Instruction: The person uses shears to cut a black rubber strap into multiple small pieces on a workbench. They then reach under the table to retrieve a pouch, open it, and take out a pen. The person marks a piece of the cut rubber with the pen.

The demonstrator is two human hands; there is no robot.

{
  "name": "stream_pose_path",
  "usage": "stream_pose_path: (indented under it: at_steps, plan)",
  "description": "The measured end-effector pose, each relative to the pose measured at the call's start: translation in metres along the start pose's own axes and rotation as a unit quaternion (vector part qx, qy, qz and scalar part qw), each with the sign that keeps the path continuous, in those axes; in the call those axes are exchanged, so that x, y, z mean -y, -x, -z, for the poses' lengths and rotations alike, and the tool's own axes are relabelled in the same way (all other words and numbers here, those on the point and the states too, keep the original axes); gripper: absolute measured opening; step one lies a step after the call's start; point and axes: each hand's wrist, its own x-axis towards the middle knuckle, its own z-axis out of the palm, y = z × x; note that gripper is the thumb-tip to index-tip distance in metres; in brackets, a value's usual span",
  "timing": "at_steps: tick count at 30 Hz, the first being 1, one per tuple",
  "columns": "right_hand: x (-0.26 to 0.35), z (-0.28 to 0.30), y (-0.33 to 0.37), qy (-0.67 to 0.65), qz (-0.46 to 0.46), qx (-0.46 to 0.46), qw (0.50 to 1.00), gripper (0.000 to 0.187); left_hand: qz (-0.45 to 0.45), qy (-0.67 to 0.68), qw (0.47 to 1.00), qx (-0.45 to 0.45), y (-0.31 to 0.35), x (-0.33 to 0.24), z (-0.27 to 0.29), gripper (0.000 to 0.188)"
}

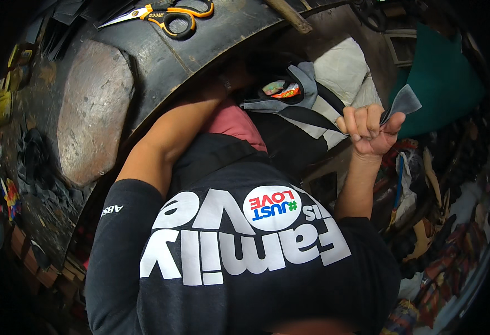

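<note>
Just below the edge of the dark workbench, this person's got a grey-and-black fabric piece sitting over the lap, with some bright orange wrapper showing through its opening. Right hand is curled up tight, fingers folded and thumb out, gripping a grey strip whose loose end pokes up past the fist. Dark bands run from the piece over toward that same hand. Left hand is off in the shadow by the bench edge, past the bracelet, so can't really tell whether it's pinching anything or just steadying.

Looks like the step in hand is drawing the strip out to the side, but that's a read, not a certainty. Next move probably calls for keeping that pull even while the other hand anchors the piece, so nothing twists. The orange-and-black scissors are up on the bench, well apart from both hands, if trimming's needed.
</note>
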Motion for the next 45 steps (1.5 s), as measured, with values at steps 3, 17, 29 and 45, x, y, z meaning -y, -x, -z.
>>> stream_pose_path:
  at_steps: [3, 17, 29, 45]
  plan:
    - [0.003, -0.004, 0.002, 0.126, -0.016, -0.071, 0.989, 0.053, 0.067, -0.305, 0.95, 0.021, -0.005, 0.005, 0.0, 0.05]
    - [0.008, 0.005, -0.043, 0.246, 0.224, -0.139, 0.933, 0.049, 0.043, 0.416, 0.898, -0.14, 0.122, -0.077, 0.014, 0.017]
    - [0.08, -0.021, -0.049, 0.012, 0.222, 0.042, 0.974, 0.06, -0.131, 0.38, 0.909, -0.111, 0.158, -0.154, 0.03, 0.027]
    - [0.05, 0.023, 0.071, 0.484, 0.025, -0.604, 0.632, 0.062, 0.039, 0.401, 0.898, -0.177, 0.144, -0.097, 0.034, 0.038]
